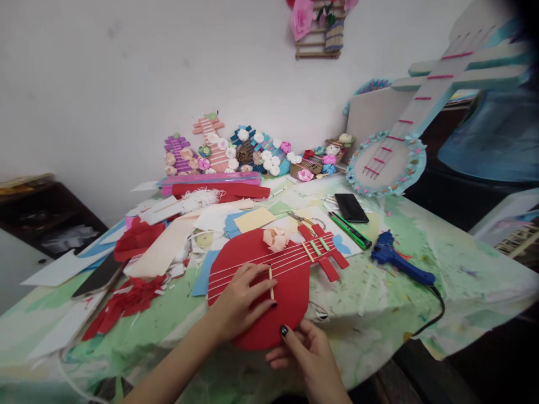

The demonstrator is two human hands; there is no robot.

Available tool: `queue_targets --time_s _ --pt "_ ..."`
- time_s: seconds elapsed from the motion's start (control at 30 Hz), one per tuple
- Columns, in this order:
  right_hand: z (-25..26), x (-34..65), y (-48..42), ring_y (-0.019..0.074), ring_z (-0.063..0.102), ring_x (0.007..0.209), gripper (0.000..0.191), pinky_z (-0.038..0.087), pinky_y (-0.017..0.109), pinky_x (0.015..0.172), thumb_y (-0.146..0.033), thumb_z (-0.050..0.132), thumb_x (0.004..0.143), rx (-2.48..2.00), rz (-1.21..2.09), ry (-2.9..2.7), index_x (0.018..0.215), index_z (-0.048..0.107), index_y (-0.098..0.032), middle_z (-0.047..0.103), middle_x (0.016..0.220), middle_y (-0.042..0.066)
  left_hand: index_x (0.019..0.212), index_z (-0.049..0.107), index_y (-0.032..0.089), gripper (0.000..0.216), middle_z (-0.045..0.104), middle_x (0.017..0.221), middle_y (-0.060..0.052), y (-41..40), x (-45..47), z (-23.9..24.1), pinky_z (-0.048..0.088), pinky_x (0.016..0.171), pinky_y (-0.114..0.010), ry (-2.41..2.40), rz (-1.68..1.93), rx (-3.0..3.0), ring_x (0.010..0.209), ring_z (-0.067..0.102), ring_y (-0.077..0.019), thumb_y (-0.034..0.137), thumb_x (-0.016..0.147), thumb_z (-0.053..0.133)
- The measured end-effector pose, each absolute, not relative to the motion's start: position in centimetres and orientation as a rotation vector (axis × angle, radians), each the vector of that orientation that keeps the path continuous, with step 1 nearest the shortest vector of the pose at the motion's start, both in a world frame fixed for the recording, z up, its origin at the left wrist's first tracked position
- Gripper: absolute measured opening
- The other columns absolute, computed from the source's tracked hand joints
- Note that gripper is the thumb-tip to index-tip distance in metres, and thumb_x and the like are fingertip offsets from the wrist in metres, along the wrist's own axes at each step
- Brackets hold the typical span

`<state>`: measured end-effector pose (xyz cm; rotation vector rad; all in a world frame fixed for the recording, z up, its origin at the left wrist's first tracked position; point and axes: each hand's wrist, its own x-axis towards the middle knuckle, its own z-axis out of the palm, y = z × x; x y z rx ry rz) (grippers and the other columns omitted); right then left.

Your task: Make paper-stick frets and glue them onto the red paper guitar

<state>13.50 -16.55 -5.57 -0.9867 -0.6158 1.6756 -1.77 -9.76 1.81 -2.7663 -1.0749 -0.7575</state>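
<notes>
A red paper guitar (290, 292) with white strings and a pale paper flower (275, 238) lies on the table in front of me. My left hand (242, 300) rests on its round body, fingers curled, pinching a small white stick (271, 282) upright against the strings. My right hand (305, 350) grips the near edge of the red body with thumb on top and fingers closed under it.
A blue glue gun (398, 260) with a black cord lies to the right, beside green pens (349, 230), scissors (301, 220) and a black phone (351, 207). Red paper scraps (135, 297) and sheets cover the left. Finished paper guitars (219, 148) line the wall; a big one (404, 140) leans at right.
</notes>
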Motion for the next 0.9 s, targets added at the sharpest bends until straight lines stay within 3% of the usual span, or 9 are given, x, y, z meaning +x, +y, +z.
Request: queue_targets --time_s 0.2,0.4,0.63,0.73,0.8,0.9 --pt "-6.1 12.8 -16.6 0.0187 0.065 0.048 0.054 0.051 0.025 0.044 -0.053 0.075 0.055 -0.993 1.667 -0.595 0.084 0.057 -0.011 0.068 0.063 0.009 0.117 0.052 0.013 0.041 0.059 0.107 -0.017 -9.6 -2.4 1.8 0.052 0.079 -0.037 -0.894 -0.742 -2.537 0.096 0.058 -0.0251 0.030 0.079 0.056" --pt "-5.1 12.3 -16.4 0.0200 0.066 0.052 0.054 0.052 0.027 0.047 -0.053 0.074 0.056 -0.979 1.653 -0.618 0.088 0.057 -0.012 0.069 0.067 0.008 0.121 0.045 0.014 0.046 0.062 0.104 -0.016 -9.4 -3.2 1.4 0.048 0.046 -0.018 -0.825 -0.662 -2.413 0.074 0.065 -0.0172 0.034 0.080 0.053" --pt "-2.5 12.5 -16.1 0.0202 0.066 0.056 0.054 0.053 0.029 0.054 -0.054 0.074 0.054 -1.000 1.683 -0.679 0.083 0.055 -0.012 0.069 0.069 0.009 0.123 0.041 0.015 0.053 0.061 0.102 -0.015 -9.0 -4.8 1.3 0.054 0.064 -0.025 -0.903 -0.884 -2.408 0.091 0.063 -0.0220 0.034 0.077 0.059" --pt "-2.3 12.7 -15.9 0.0203 0.066 0.056 0.054 0.053 0.031 0.056 -0.056 0.070 0.058 -1.005 1.645 -0.763 0.084 0.055 -0.011 0.068 0.067 0.009 0.124 0.040 0.017 0.056 0.059 0.106 -0.014 -9.4 -4.8 2.7 0.053 0.062 -0.025 -1.017 -1.010 -2.388 0.085 0.062 -0.0195 0.033 0.075 0.062" --pt "-2.4 12.7 -15.7 0.0202 0.065 0.056 0.052 0.054 0.033 0.057 -0.057 0.068 0.061 -1.004 1.596 -0.831 0.084 0.055 -0.011 0.067 0.068 0.009 0.125 0.040 0.018 0.056 0.061 0.103 -0.010 -9.8 -3.8 4.2 0.052 0.061 -0.023 -1.087 -1.134 -2.398 0.068 0.060 -0.0124 0.030 0.075 0.064" --pt "-2.3 12.7 -15.5 0.0200 0.064 0.057 0.046 0.053 0.034 0.057 -0.054 0.064 0.068 -0.982 1.515 -0.928 0.085 0.056 -0.012 0.066 0.073 0.009 0.117 0.046 0.019 0.057 0.061 0.100 -0.007 -10.1 -1.2 6.3 0.051 0.076 -0.032 -1.113 -1.363 -2.274 0.081 0.059 -0.0175 0.032 0.068 0.072"
